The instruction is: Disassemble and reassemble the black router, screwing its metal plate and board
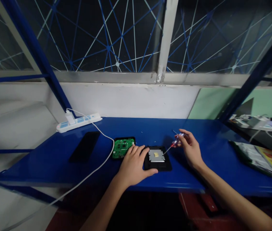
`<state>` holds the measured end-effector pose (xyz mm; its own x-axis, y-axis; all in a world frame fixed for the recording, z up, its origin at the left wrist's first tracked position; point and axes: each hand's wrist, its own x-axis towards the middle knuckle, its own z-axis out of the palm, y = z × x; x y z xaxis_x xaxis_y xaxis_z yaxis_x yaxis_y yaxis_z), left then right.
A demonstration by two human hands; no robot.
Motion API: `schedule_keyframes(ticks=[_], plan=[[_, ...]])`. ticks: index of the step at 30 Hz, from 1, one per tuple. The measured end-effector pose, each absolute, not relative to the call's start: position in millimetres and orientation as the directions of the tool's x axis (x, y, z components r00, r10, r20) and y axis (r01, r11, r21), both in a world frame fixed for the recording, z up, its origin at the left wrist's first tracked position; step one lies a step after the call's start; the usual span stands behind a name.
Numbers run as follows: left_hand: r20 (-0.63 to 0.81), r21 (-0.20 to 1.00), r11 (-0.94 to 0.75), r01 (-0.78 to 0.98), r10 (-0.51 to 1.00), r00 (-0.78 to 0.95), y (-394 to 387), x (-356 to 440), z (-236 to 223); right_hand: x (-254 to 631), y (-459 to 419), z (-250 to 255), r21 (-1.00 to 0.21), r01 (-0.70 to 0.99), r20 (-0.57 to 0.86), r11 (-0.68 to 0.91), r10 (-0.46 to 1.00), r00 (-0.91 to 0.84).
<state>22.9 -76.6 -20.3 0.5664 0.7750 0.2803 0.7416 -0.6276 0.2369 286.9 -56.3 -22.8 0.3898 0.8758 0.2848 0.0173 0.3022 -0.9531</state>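
My right hand point(190, 147) pinches a screwdriver point(177, 140) with a clear purplish handle and a red collar. Its thin shaft slants down left, and the tip meets the right edge of a silver metal plate point(160, 158). That plate sits in a black plastic cover point(166, 166) and carries a small pale-yellow pad point(156, 154) at its middle. My left hand point(133, 165) grips the cover's left side, fingers at the far left corner and thumb along the front edge. Just beyond my left fingers, a green circuit board point(121, 147) lies in a black shell, partly hidden.
A white power strip point(79, 122) with a plugged-in charger stands at the back left. Its white cable point(102, 164) crosses the blue table point(136, 126). A dark flat object point(85, 147) lies left; a colourful packet point(262, 158) lies right. Tiny bits lie behind the cover.
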Motion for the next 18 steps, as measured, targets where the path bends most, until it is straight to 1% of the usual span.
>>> schedule_keyframes(ticks=[2,7,18], plan=[[0.299,0.223,-0.639,0.736,0.764,0.572,-75,23,-23,287,-63,-27,-0.952,-0.005,0.276,0.306,0.865,0.419],[0.310,0.184,-0.644,0.743,0.755,0.577,-71,22,-30,285,-69,-35,-0.946,-0.004,0.291,0.323,0.858,0.423],[0.315,0.168,-0.652,0.739,0.746,0.587,-69,22,-33,288,-61,-39,-0.950,-0.015,0.274,0.313,0.854,0.443]])
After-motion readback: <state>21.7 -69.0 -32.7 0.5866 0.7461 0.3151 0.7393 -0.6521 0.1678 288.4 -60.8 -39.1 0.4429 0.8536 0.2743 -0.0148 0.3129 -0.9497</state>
